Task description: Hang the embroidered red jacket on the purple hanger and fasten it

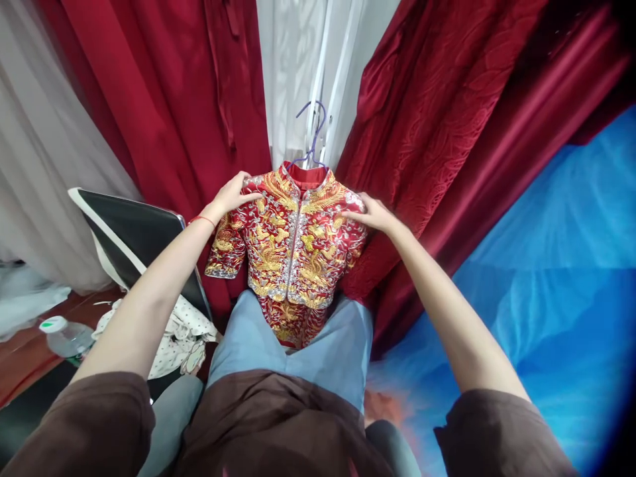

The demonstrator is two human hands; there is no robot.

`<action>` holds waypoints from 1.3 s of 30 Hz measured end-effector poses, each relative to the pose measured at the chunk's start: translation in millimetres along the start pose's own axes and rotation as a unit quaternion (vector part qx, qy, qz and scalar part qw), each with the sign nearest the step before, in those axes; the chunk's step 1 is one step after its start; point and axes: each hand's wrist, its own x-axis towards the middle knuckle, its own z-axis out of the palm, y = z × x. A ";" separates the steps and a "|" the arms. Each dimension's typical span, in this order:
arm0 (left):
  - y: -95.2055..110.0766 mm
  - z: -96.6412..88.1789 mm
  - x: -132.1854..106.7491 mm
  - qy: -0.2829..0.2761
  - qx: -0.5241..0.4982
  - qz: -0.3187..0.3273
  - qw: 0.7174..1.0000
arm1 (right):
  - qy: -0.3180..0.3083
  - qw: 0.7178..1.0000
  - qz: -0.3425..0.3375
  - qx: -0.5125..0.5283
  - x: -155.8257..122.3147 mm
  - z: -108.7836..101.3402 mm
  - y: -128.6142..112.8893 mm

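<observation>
A small red jacket (293, 245) with gold and silver embroidery hangs on a purple hanger (313, 136) in front of me, over my lap. My left hand (232, 193) grips its left shoulder. My right hand (373, 213) holds its right shoulder. A matching red embroidered skirt (288, 324) hangs below the jacket, between my knees in light blue trousers.
Dark red curtains (447, 132) and white fabric (298, 66) hang behind the jacket. A black chair (134, 232) with a patterned white cloth (179, 338) stands at left. A plastic bottle (67, 338) lies on the brown floor. Blue cloth (546, 278) covers the right.
</observation>
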 end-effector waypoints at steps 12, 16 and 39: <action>-9.0 -3.1 -0.7 0.134 -0.101 -0.018 0.986 | 0.090 0.996 -0.002 -0.021 -3.1 -8.6 8.8; -19.6 2.1 -1.1 0.048 -0.185 -0.087 0.978 | 0.078 0.989 0.067 0.108 -22.2 3.3 11.3; -2.0 -38.7 -29.5 0.083 -0.047 -0.068 0.993 | 0.096 0.959 0.248 0.096 -140.9 58.6 -19.3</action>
